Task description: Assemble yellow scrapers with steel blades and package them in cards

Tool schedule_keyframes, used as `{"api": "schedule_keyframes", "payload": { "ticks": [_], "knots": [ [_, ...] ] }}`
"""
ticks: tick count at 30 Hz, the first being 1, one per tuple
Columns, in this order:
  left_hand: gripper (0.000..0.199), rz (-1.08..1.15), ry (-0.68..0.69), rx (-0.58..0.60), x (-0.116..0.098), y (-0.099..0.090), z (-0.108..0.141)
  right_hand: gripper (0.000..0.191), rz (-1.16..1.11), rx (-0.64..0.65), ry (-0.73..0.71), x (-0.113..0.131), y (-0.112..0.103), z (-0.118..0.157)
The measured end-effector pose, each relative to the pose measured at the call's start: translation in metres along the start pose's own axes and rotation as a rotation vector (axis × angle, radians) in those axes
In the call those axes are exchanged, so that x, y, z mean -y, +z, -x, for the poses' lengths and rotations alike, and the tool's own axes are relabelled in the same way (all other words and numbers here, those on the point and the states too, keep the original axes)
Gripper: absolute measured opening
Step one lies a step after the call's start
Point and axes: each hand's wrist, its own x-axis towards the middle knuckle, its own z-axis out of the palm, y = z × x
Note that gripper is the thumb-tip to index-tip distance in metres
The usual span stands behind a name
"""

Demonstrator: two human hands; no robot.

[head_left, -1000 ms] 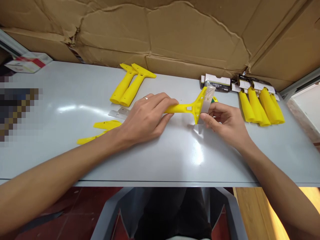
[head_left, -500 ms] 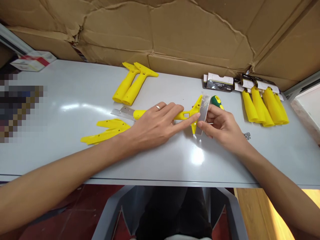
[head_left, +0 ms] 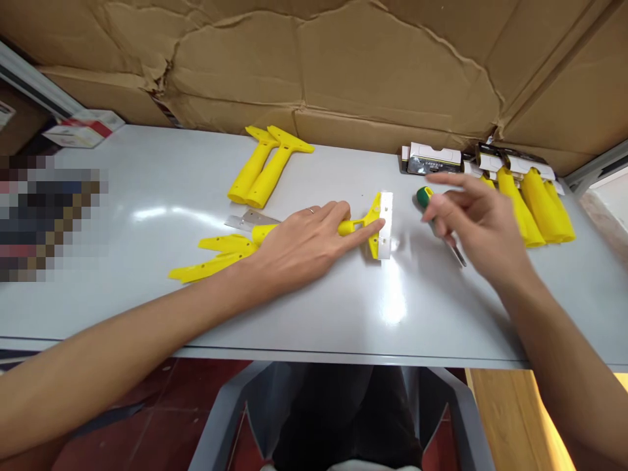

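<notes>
Head view: holding the yellow scraper flat on the grey table with the left hand, stretching out its index finger to the blade and curling the others over the handle. Hovering with the right hand by the green-and-yellow screwdriver, spreading index and thumb, bending the rest; not showing clearly whether touching it. Showing two yellow handles farther back, loose yellow pieces near the left wrist, and packaged yellow handles beyond the right hand.
</notes>
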Motion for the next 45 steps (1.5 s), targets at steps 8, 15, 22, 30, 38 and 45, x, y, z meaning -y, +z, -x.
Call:
{"api": "schedule_keyframes", "payload": {
  "ticks": [8,15,22,30,38,45],
  "knots": [
    [0.067,0.053,0.1,0.075,-0.003,-0.006,-0.001,0.009,-0.011,-0.147,-0.024,-0.014,-0.017,-0.014],
    [0.067,-0.026,-0.071,-0.034,0.031,-0.005,-0.001,0.018,0.208,0.096,-0.285,-0.005,0.036,0.021],
    [0.06,-0.069,-0.355,0.031,0.069,-0.016,-0.002,0.021,0.634,0.376,-1.139,-0.022,0.092,0.038],
    [0.063,-0.079,-0.41,-0.072,0.076,-0.009,0.002,0.041,0.811,0.561,-1.03,0.012,0.201,0.006],
    [0.063,-0.059,-0.277,-0.155,0.083,0.006,0.002,0.046,0.852,0.455,-1.319,0.033,0.186,-0.001],
    [0.066,0.018,-0.145,-0.039,0.045,0.004,-0.002,0.013,0.201,0.027,-0.573,0.023,0.067,0.002]
  ]
}}
